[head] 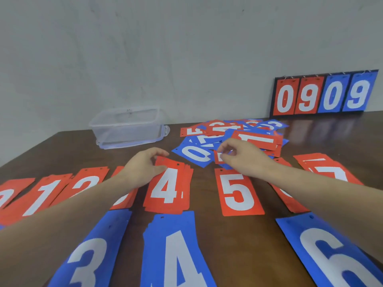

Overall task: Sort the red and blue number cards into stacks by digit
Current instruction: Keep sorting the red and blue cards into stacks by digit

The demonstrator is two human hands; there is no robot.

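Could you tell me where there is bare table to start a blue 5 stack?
Bare wood lies between the blue 4 stack and the blue 6 stack, below the red 5 stack. The unsorted pile beyond is crowded, and both hands work there.

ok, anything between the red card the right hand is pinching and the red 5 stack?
Nothing visible. The right hand pinches a small red card at the pile's near edge; the red 5 stack lies just below it, its top bare. The card's digit is hidden.
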